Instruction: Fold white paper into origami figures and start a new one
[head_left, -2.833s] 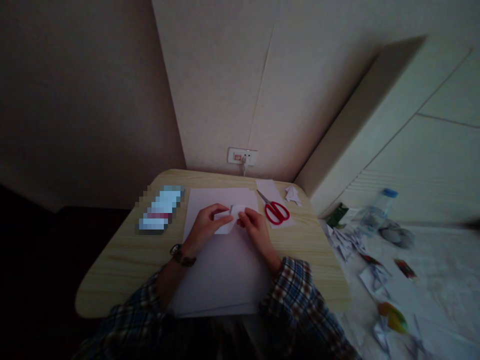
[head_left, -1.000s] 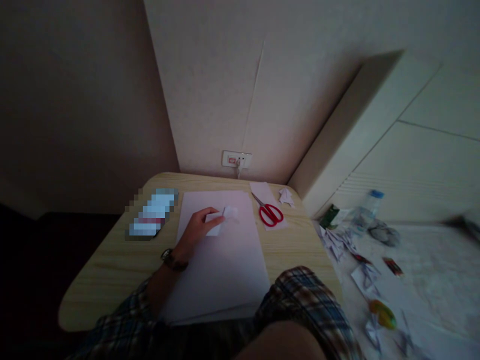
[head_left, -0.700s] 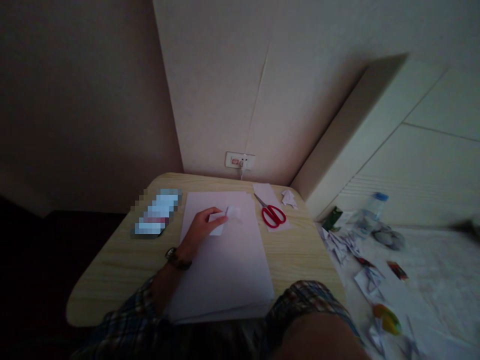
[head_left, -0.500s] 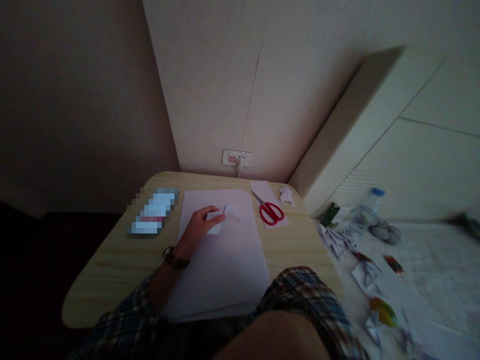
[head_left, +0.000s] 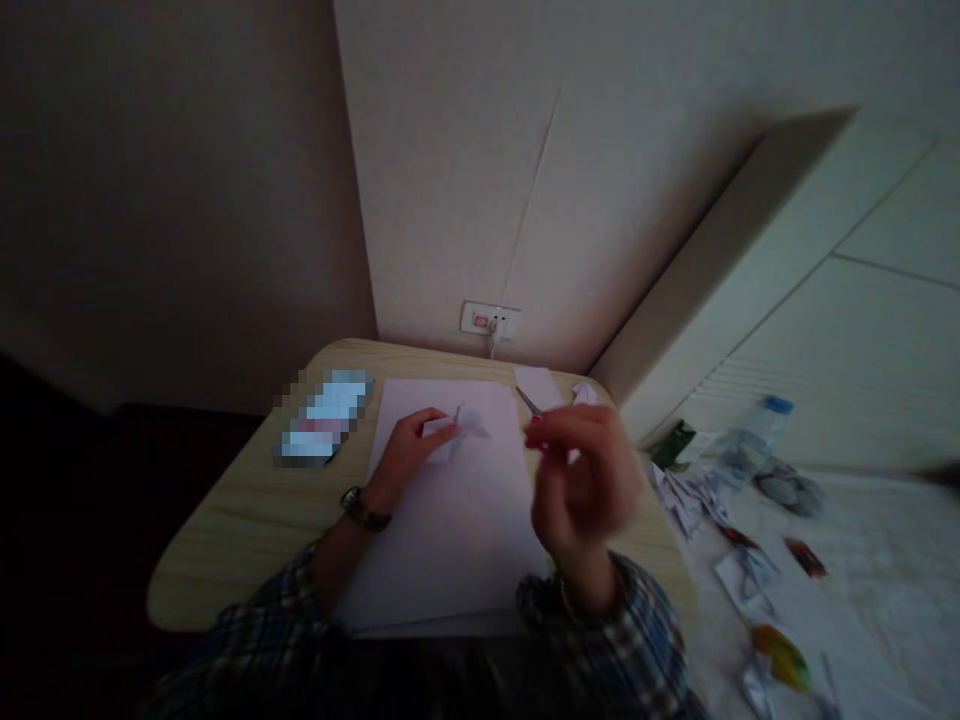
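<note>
My left hand [head_left: 405, 460] is closed on a small piece of folded white paper [head_left: 439, 453], held over a stack of white paper sheets [head_left: 457, 560]. The paper's far end is blurred. My right hand [head_left: 589, 475] is raised at the right of the stack, its fingers curled and smeared by motion. Whether anything is between those fingers cannot be made out. Behind it lie red-handled scissors [head_left: 529, 402], mostly covered from view by the hand; the blade tips show on a narrow paper piece [head_left: 536, 380].
A pixelated phone [head_left: 326, 415] lies on the left of the wooden table [head_left: 217, 550]. Near the back right corner is a folded paper figure [head_left: 583, 392]. A wall socket [head_left: 490, 320] with a plug sits behind. Right of the table are a plastic bottle [head_left: 763, 428] and scattered folded papers [head_left: 679, 497].
My right arm has swung up from the lower edge, bringing the hand in front of the scissors. My left hand keeps hold of the folded paper. The view has shifted slightly left.
</note>
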